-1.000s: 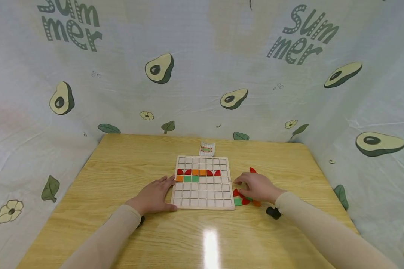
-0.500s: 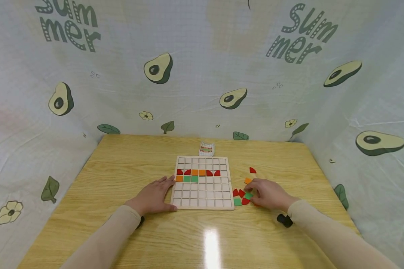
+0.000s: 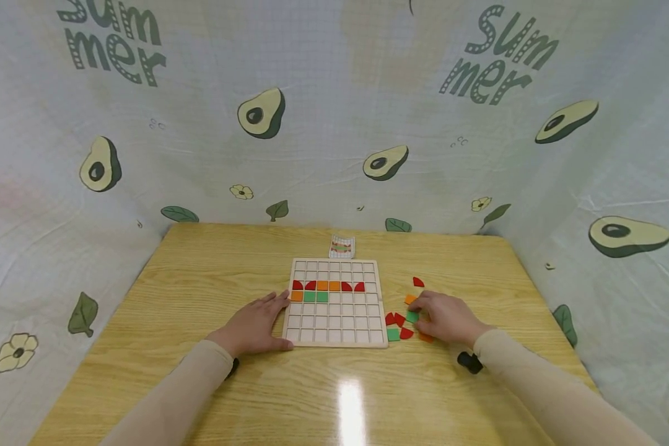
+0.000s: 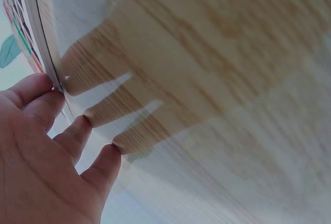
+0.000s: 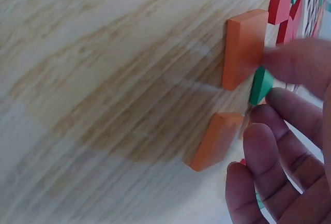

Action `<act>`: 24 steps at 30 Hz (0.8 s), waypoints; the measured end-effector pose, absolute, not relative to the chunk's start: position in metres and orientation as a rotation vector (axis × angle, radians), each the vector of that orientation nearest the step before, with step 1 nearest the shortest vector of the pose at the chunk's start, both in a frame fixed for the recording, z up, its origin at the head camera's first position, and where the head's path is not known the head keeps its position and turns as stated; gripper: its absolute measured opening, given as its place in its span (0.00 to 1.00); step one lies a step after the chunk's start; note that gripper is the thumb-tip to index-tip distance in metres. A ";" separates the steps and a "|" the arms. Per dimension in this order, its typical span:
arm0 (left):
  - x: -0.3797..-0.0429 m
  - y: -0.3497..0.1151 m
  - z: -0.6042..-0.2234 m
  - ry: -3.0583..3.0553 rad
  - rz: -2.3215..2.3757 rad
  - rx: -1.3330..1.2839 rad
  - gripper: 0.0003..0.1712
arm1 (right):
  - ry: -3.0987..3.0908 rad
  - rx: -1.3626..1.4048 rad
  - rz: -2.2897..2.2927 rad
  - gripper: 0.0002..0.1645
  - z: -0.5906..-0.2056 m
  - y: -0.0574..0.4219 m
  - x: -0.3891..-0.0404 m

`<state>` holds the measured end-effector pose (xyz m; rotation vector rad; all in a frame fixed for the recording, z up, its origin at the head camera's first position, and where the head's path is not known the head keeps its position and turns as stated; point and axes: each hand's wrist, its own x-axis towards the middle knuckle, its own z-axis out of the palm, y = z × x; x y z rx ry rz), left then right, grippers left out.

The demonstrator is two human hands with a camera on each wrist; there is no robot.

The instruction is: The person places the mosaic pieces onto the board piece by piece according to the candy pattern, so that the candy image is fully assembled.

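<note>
A wooden grid board lies flat, with red quarter-circle tiles and orange squares in one row, and an orange and green squares in the row below. My left hand rests at the board's left edge, fingers spread; the left wrist view shows its fingertips touching the edge. To the board's right, my right hand is low over loose tiles. Between its thumb and index finger is a green square tile, seemingly pinched; the blurred thumb partly hides the contact. An orange tile stands close by the thumb.
Loose red quarter-circle tiles, another green square and orange squares lie right of the board. One red tile sits farther back. A patterned card is behind the board, on the wooden table.
My right hand has drawn back rightward from the board's edge over the loose tiles, then shifted slightly farther away from me. The green tile by its fingers has moved a little. My left hand stays put.
</note>
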<state>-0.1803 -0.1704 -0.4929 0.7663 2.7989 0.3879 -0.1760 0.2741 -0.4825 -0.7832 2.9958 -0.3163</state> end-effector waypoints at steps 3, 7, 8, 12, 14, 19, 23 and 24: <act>-0.180 -0.171 -0.493 2.798 0.380 0.766 0.57 | 2.999 -0.787 -0.312 0.15 -0.484 0.274 -0.177; -0.181 -0.172 -0.496 2.805 0.386 0.768 0.58 | 3.002 -0.774 -0.324 0.15 -0.485 0.275 -0.177; -0.181 -0.172 -0.496 2.808 0.393 0.765 0.58 | 3.002 -0.772 -0.331 0.15 -0.485 0.275 -0.177; -0.181 -0.173 -0.498 2.816 0.414 0.760 0.58 | 2.996 -0.770 -0.353 0.15 -0.486 0.275 -0.178; -0.181 -0.173 -0.498 2.818 0.418 0.759 0.58 | 2.991 -0.775 -0.363 0.15 -0.486 0.276 -0.178; -0.181 -0.173 -0.498 2.815 0.411 0.757 0.58 | 2.977 -0.764 -0.412 0.15 -0.487 0.277 -0.180; -0.181 -0.172 -0.497 2.810 0.391 0.745 0.57 | 2.971 -0.752 -0.462 0.15 -0.488 0.277 -0.181; -0.181 -0.172 -0.496 2.808 0.382 0.740 0.57 | 2.970 -0.751 -0.471 0.15 -0.488 0.277 -0.181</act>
